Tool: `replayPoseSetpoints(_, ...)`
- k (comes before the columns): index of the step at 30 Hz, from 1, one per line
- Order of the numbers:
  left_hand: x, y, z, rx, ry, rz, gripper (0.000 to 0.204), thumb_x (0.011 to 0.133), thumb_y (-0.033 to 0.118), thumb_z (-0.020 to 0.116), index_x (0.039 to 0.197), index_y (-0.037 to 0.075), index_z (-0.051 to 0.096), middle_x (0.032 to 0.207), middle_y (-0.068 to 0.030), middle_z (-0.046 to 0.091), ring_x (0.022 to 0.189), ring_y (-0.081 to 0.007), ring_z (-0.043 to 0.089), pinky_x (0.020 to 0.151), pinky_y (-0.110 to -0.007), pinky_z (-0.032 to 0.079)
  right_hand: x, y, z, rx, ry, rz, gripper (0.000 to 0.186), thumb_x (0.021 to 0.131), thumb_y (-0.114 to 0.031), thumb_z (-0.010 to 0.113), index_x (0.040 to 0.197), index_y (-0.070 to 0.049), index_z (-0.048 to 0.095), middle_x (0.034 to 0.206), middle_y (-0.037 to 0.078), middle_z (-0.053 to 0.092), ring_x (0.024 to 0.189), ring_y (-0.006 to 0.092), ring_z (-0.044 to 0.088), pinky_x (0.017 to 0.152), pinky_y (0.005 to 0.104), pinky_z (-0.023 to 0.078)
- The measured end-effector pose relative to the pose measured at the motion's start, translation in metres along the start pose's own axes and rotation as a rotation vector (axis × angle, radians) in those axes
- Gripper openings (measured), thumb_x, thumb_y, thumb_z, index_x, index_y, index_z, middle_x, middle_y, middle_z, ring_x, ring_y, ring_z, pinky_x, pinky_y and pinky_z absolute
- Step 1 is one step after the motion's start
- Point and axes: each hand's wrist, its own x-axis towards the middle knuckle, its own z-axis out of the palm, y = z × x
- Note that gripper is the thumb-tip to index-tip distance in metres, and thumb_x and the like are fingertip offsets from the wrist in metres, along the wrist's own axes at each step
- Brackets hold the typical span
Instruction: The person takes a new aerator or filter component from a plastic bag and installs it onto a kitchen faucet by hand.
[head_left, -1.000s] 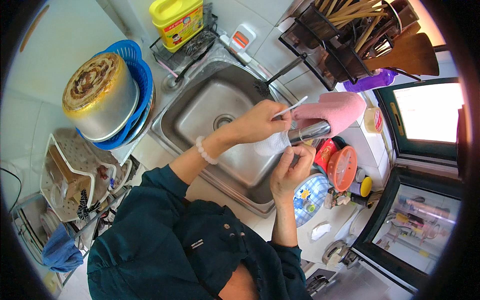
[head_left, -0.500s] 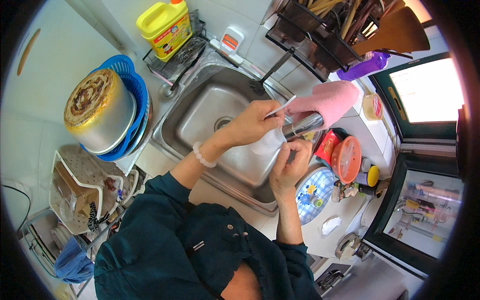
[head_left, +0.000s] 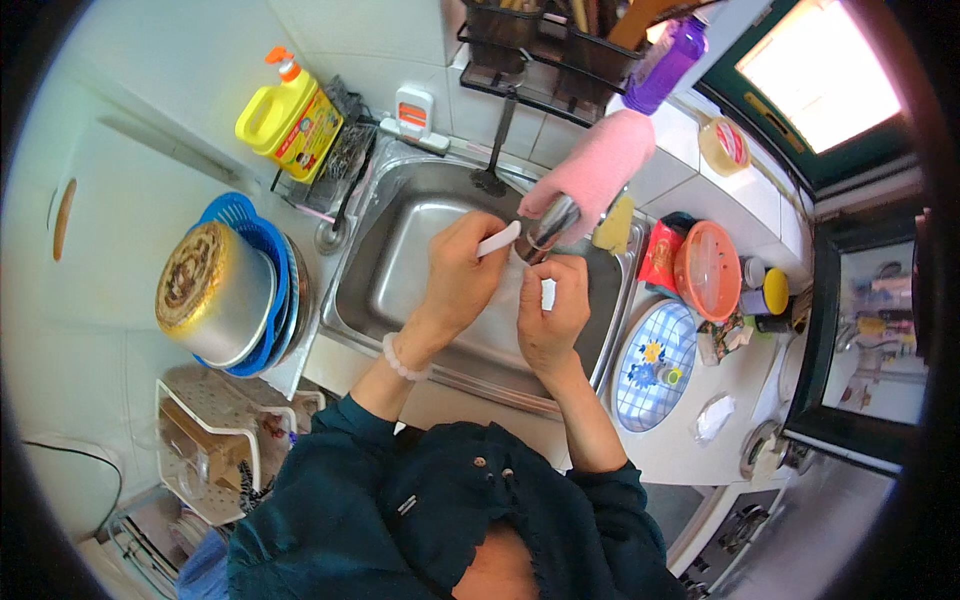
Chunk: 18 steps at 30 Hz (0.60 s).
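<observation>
Over the steel sink (head_left: pixel 400 215), both my hands are at the end of a shiny metal faucet (head_left: pixel 553 222), part of which is covered by a pink cloth (head_left: pixel 600 165). My left hand (head_left: pixel 462 275) is closed, pinching a white strip (head_left: pixel 500 239) whose end sticks up beside the faucet's mouth. Just right of it, my right hand (head_left: pixel 553 312) is closed too, with a small white piece (head_left: pixel 548 293) showing between its fingers. Whether the two white parts belong to one thing, I cannot tell. A pale bead bracelet (head_left: pixel 402 358) circles my left wrist.
A yellow pump bottle (head_left: pixel 292 125) stands behind the sink's left corner. Left of the sink, an upturned pot (head_left: pixel 215 290) rests on a blue basket (head_left: pixel 240 215). To the right are a yellow sponge (head_left: pixel 613 225), an orange basket (head_left: pixel 708 270) and a checked plate (head_left: pixel 655 365).
My head view has turned, shifting the scene. The thin white sheet seen below the faucet between my hands no longer shows; the white strip now sticks up from my left hand.
</observation>
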Motion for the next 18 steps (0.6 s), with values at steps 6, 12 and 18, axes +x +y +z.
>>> replayPoseSetpoints(6, -0.012, 0.010, 0.002, -0.120, -0.029, -0.255, 0.007, 0.088, 0.003, 0.058, 0.086, -0.001, 0.064, 0.073, 0.0006, 0.060, 0.057, -0.0048, 0.046, 0.051, -0.021, 0.038, -0.003, 0.002, 0.005, 0.073, 0.083, 0.043, 0.015, 0.076, 0.005, 0.062, 0.087, -0.001, 0.053, 0.080, 0.014, 0.054, 0.068, 0.0278, 0.055, 0.058, 0.0353, 0.046)
replayPoseSetpoints(12, -0.023, 0.020, -0.006, -0.127, -0.090, -0.187, 0.017, 0.084, -0.001, 0.062, 0.100, -0.003, 0.064, 0.104, -0.0047, 0.053, 0.064, -0.0047, 0.047, 0.052, -0.019, 0.039, -0.004, 0.003, 0.008, 0.157, 0.126, 0.086, 0.015, 0.075, 0.006, 0.062, 0.086, -0.001, 0.053, 0.080, 0.014, 0.054, 0.068, 0.0292, 0.055, 0.058, 0.0363, 0.046)
replayPoseSetpoints(18, -0.025, 0.026, -0.001, -0.204, -0.076, -0.312, 0.023, 0.082, 0.000, 0.065, 0.104, -0.004, 0.063, 0.103, -0.0028, 0.052, 0.062, -0.0046, 0.046, 0.051, -0.019, 0.038, -0.015, 0.007, -0.006, 0.311, 0.135, 0.175, 0.015, 0.076, 0.005, 0.061, 0.087, 0.000, 0.054, 0.082, 0.015, 0.056, 0.070, 0.0272, 0.056, 0.063, 0.0330, 0.047)
